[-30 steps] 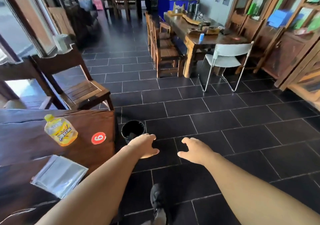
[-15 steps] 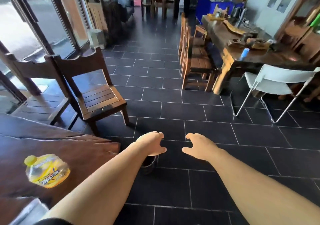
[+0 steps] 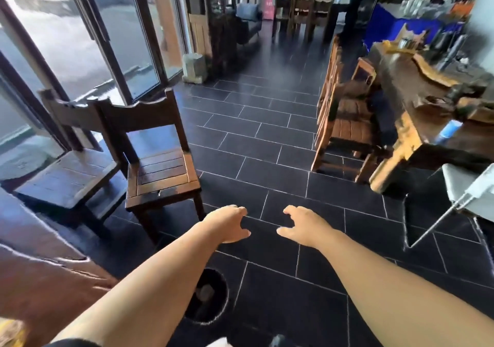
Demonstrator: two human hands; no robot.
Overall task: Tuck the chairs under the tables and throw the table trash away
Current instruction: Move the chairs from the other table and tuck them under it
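In the head view, the left hand (image 3: 227, 223) and the right hand (image 3: 302, 226) reach forward, both empty, with fingers loosely curled. The step in hand seems to be the chairs: the dark wooden slatted chair (image 3: 163, 175) stands away from the reddish-brown wooden table (image 3: 40, 279) — the next move probably needs a grip on it, then a push toward the table edge. The round black bin (image 3: 211, 306) sits near the table corner, so the way is narrow there — the dark tiled floor (image 3: 267, 159) on the right is open.

No legible text or numbers; pink sign (image 3: 268, 7) far back, too blurred
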